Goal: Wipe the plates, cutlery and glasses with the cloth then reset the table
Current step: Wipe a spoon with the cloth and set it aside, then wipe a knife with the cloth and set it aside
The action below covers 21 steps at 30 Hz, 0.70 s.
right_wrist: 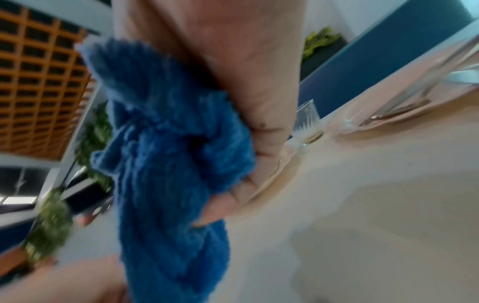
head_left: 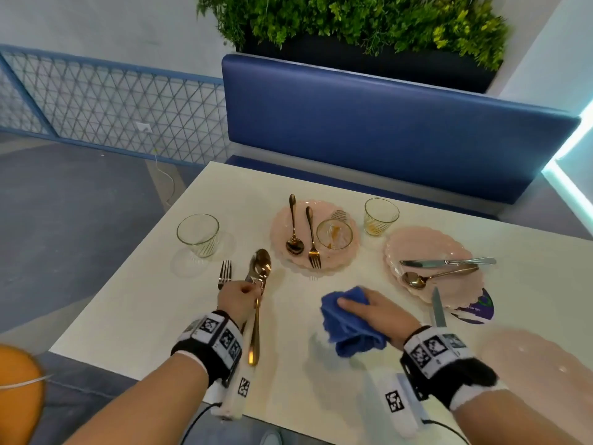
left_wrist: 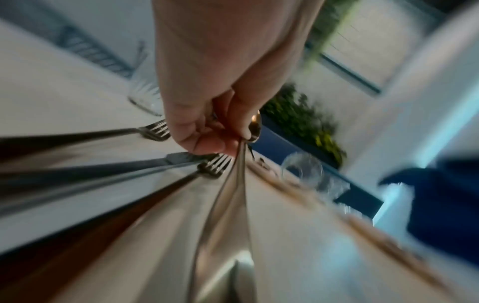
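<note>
A pale pink plate (head_left: 542, 367) at the lower right runs off the head view's edge. Both wrist views are motion-blurred. The left hand (head_left: 237, 298) hides part of the cutlery it grips.

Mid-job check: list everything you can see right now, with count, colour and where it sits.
plates: three, pink; centre, right, near-right corner.
glasses: three, clear; far left, on the centre plate, far right.
gold spoon: one, gripped by the left hand with other cutlery, including a fork.
cutlery on centre plate: gold spoon and fork.
cutlery on right plate: silver knife, gold spoon.
loose knife: silver, beside right hand.
cloth: one, blue.
table: white.
bench: blue, planter above.
left hand: holds cutlery.
right hand: grips cloth.
</note>
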### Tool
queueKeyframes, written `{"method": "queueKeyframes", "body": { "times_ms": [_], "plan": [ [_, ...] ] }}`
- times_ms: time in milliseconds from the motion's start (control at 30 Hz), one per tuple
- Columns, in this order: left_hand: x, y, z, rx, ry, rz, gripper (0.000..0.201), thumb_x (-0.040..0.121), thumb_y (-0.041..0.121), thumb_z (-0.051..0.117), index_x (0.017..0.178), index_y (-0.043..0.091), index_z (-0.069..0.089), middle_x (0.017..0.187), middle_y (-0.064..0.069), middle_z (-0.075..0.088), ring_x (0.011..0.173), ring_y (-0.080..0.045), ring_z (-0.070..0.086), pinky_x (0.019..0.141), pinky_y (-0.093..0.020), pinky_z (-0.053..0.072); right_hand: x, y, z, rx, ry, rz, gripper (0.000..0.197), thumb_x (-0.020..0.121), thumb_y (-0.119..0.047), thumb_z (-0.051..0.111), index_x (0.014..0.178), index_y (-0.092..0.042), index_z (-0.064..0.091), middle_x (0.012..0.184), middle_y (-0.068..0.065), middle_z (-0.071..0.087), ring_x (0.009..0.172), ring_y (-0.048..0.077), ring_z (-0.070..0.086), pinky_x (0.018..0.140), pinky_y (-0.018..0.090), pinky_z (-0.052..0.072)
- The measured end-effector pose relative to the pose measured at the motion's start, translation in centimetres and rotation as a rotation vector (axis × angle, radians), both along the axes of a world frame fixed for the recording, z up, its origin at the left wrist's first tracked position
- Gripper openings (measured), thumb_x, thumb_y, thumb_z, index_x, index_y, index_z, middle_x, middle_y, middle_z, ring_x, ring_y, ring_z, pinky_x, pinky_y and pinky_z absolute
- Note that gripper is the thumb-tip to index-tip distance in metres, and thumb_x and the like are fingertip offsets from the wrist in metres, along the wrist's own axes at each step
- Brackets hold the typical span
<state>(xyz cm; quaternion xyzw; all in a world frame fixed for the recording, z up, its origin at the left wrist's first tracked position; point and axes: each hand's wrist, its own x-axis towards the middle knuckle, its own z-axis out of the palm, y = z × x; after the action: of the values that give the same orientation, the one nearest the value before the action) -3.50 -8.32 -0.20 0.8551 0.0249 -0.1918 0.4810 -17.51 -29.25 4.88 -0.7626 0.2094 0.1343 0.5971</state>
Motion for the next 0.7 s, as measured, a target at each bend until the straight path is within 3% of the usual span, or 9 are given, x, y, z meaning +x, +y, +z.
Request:
{"method": "queueKeyframes", "body": {
  "times_ms": [100, 167, 200, 300, 333, 467, 533, 633, 700],
  "plan": [
    [-1.5, -0.1, -1.5, 0.214, -0.046, -0.182, 0.017, 0.089, 0.018, 0.061, 0.091, 0.006, 0.072, 0.087, -0.004, 0.066, 0.082, -0.017, 0.057, 0.075, -0.023, 0.040, -0.4, -1.8, 1.2, 0.298, -0.075, -0.221, 0.039, 0.090, -0.040, 0.054, 0.111, -0.007, 0.059, 0.099, 0.021, 0.069, 0.079, 0.030, 0.064, 0.062, 0.031, 0.051],
    [-2.1, -0.7, -1.8, 0.294, -0.068, -0.234, 0.019, 0.090, 0.018, 0.058, 0.094, 0.007, 0.072, 0.094, -0.005, 0.068, 0.084, -0.015, 0.055, 0.076, -0.021, 0.038, -0.6, -3.3, 2.0, 0.483, -0.141, -0.327, 0.035, 0.098, -0.032, 0.039, 0.113, -0.007, 0.057, 0.091, 0.014, 0.074, 0.074, 0.023, 0.071, 0.054, 0.027, 0.055],
    [-2.2, -1.0, -1.9, 0.313, -0.079, -0.250, 0.019, 0.090, 0.017, 0.058, 0.095, 0.006, 0.072, 0.096, -0.006, 0.069, 0.085, -0.015, 0.055, 0.077, -0.021, 0.038, -0.8, -4.1, 2.5, 0.537, -0.162, -0.372, 0.037, 0.099, -0.033, 0.034, 0.117, -0.009, 0.056, 0.093, 0.010, 0.074, 0.078, 0.020, 0.071, 0.056, 0.027, 0.055],
    [-2.6, -1.7, -1.7, 0.355, -0.086, -0.268, 0.017, 0.089, 0.012, 0.058, 0.096, 0.004, 0.071, 0.098, -0.009, 0.068, 0.087, -0.018, 0.056, 0.079, -0.022, 0.040, -1.3, -6.0, 3.1, 0.621, -0.226, -0.426, 0.050, 0.094, -0.041, 0.037, 0.135, -0.014, 0.045, 0.130, 0.013, 0.058, 0.111, 0.027, 0.059, 0.090, 0.045, 0.049],
    [-2.4, -1.8, -1.7, 0.366, -0.097, -0.273, 0.016, 0.088, 0.011, 0.059, 0.097, 0.003, 0.070, 0.099, -0.010, 0.068, 0.091, -0.020, 0.058, 0.082, -0.023, 0.042, -1.5, -6.6, 3.2, 0.637, -0.249, -0.451, 0.050, 0.093, -0.041, 0.039, 0.135, -0.015, 0.046, 0.132, 0.013, 0.056, 0.113, 0.030, 0.058, 0.092, 0.050, 0.048],
    [-2.3, -2.1, -1.5, 0.377, -0.121, -0.217, 0.008, 0.084, 0.006, 0.060, 0.087, 0.003, 0.067, 0.098, -0.013, 0.067, 0.091, -0.025, 0.060, 0.081, -0.028, 0.046, -3.0, -9.0, 3.9, 0.641, -0.343, -0.519, 0.042, 0.100, -0.037, 0.029, 0.113, -0.020, 0.065, 0.113, 0.008, 0.069, 0.098, 0.026, 0.067, 0.080, 0.046, 0.056],
    [-2.9, -2.8, -1.3, 0.363, -0.171, -0.196, 0.010, 0.088, 0.006, 0.056, 0.090, 0.002, 0.065, 0.095, -0.012, 0.066, 0.088, -0.024, 0.059, 0.078, -0.026, 0.046, -4.0, -10.3, 4.3, 0.607, -0.381, -0.560, 0.037, 0.094, -0.042, 0.040, 0.102, -0.025, 0.072, 0.104, 0.004, 0.072, 0.091, 0.021, 0.069, 0.073, 0.035, 0.057],
    [-4.9, -6.3, -0.4, 0.277, -0.275, -0.246, 0.012, 0.092, 0.009, 0.052, 0.097, 0.004, 0.062, 0.095, -0.007, 0.061, 0.088, -0.019, 0.057, 0.076, -0.018, 0.042, -5.7, -12.8, 4.5, 0.590, -0.412, -0.699, 0.041, 0.094, -0.043, 0.039, 0.123, -0.020, 0.056, 0.102, 0.003, 0.072, 0.088, 0.018, 0.070, 0.071, 0.030, 0.056],
    [-7.0, -10.1, -0.2, 0.220, -0.284, -0.378, 0.013, 0.091, 0.011, 0.054, 0.097, 0.005, 0.064, 0.102, -0.011, 0.061, 0.095, -0.023, 0.059, 0.080, -0.022, 0.041, -6.9, -14.3, 4.6, 0.550, -0.464, -0.748, 0.036, 0.098, -0.039, 0.032, 0.117, -0.020, 0.056, 0.103, 0.004, 0.071, 0.087, 0.019, 0.069, 0.071, 0.030, 0.055]
  ]
}}
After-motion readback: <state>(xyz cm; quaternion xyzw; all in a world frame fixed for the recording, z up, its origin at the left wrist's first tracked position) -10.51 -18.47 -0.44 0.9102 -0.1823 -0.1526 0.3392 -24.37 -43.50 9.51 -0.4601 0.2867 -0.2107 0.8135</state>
